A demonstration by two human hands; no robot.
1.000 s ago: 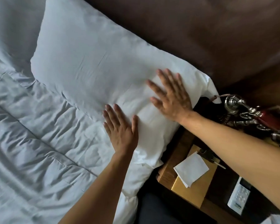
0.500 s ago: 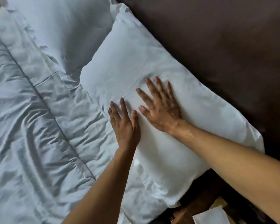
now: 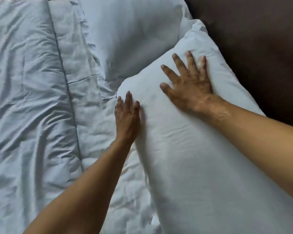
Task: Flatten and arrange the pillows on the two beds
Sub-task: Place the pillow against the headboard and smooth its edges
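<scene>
1. Right hand (image 3: 189,83) is lying palm down with its fingers spread wide on the far end of the near pillow (image 3: 201,149), probably so that the pressure is reaching a broad patch of the filling at once.
2. Left hand (image 3: 127,118) is lying flat with its fingers pressed together along the pillow's left edge, where the edge is meeting the duvet (image 3: 32,98); this placing looks meant to be evening out the edge and keeping the pillow from sliding sideways.
3. Neither hand is gripping or pinching any cloth; both are pressing openly on the surface.
4. Near pillow is resting at the head of the bed, its long right side lying against the dark headboard (image 3: 260,48), and its far corner is touching a second pillow (image 3: 134,36).
5. Second pillow is sitting further along the headboard, puffed and untouched, and it seems to be waiting for the same flattening.
6. Duvet is lying creased beside both pillows, its folded top edge meeting them, so the pillows are staying on top of the bedding.
</scene>
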